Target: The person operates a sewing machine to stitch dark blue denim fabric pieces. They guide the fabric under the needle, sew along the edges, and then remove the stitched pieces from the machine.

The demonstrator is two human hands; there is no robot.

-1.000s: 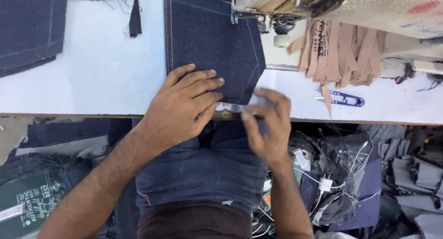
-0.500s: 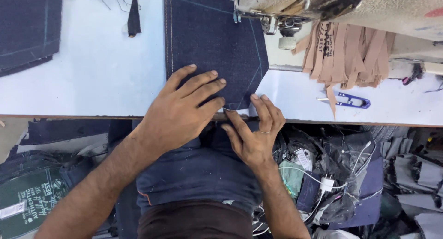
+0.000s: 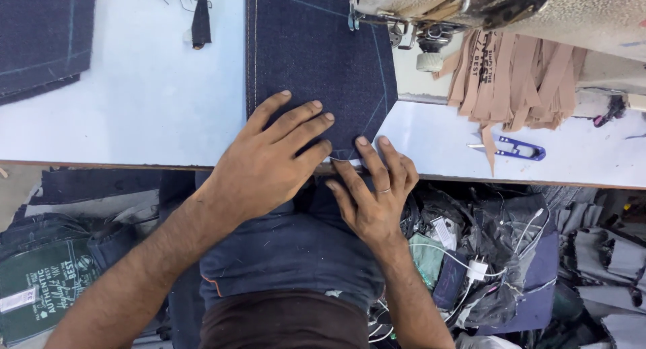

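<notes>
Shifting closer since a second ago, the right hand [image 3: 377, 197] joins the left hand [image 3: 269, 164], fingers spread flat, gripping nothing, pressing the dark denim panel [image 3: 309, 49] at the white worktop [image 3: 134, 113] edge beside blue thread snips [image 3: 515, 148].

Tan label strips [image 3: 518, 80] by machine; green package [image 3: 40, 288] bottom-left

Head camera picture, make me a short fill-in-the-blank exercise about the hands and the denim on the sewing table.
1. The left hand lies flat on the dark blue ____ panel.
2. The right hand wears a ____ on one finger.
3. The thread snips on the white table have ____ handles.
4. The sewing machine stands on the person's ____ side.

Missing words: denim; ring; blue; right
</notes>
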